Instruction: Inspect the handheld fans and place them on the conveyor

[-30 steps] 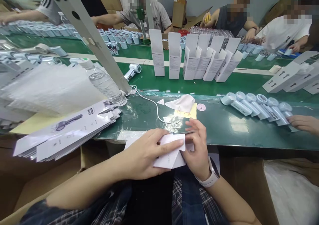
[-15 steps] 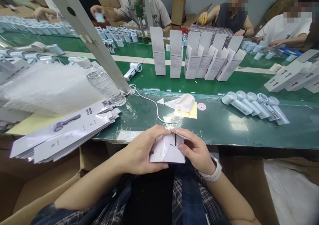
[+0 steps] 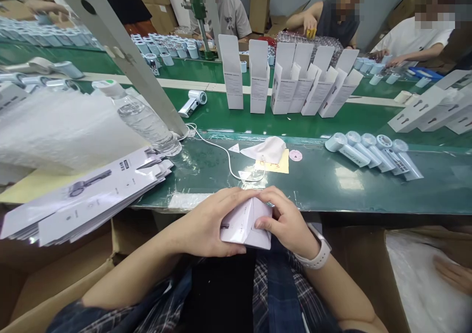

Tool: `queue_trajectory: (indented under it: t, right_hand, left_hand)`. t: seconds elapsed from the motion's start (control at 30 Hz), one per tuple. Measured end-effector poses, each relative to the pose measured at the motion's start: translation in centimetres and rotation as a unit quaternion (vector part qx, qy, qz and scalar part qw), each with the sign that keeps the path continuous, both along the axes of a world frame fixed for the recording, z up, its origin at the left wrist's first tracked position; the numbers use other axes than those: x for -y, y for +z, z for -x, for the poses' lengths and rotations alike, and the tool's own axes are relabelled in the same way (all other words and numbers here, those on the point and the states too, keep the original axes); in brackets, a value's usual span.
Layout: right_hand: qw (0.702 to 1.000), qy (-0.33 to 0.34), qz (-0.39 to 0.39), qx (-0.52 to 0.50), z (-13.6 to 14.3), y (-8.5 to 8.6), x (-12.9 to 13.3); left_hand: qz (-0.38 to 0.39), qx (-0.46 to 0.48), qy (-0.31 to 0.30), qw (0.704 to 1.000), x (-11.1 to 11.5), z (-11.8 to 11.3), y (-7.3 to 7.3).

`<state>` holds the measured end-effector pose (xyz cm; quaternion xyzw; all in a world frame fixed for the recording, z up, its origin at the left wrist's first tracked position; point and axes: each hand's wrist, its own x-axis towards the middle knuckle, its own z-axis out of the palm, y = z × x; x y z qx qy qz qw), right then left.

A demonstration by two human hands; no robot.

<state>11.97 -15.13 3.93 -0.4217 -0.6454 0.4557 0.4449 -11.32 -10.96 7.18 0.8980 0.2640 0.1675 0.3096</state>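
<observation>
Head view: green glossy surface (image 3: pixel 332 185) w/ a row of pale blue handheld fans (image 3: pixel 372 149), upright white cartons (image 3: pixel 287 85), a clear water bottle (image 3: pixel 142 119); co-workers sit opposite. Left hand (image 3: pixel 204 225) & right hand (image 3: pixel 285 222) both in closed grip on a small white folded cardboard box (image 3: pixel 245 225), held at the surface's near edge over the lap.

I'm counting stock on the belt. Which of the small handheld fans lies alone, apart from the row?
The fan left of the standing boxes, beside the slanted metal bar. The other fans lie side by side at the right.
</observation>
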Motion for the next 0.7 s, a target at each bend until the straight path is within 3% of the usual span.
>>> queue_trajectory:
  t: [0.13,0.4,0.57,0.7]
  right_hand:
    - [0.998,-0.059,-0.027,-0.012,1.0,-0.1,0.2]
    - [0.997,-0.063,-0.038,-0.022,1.0,-0.8,0.5]
    - [0.998,0.033,-0.054,-0.024,-0.7,-0.5,0.8]
    - [0.991,0.004,-0.117,0.070,-4.6,1.7,2.1]
  left_hand:
    - [-0.006,0.025,-0.004,1.000,0.0,-0.1,-0.4]
    - [0.013,0.023,-0.041,0.999,-0.5,0.5,-0.3]
    - [-0.028,0.037,0.000,0.999,-0.3,-0.1,-0.3]
    - [-0.074,0.049,0.030,0.996,-0.9,0.8,-0.5]
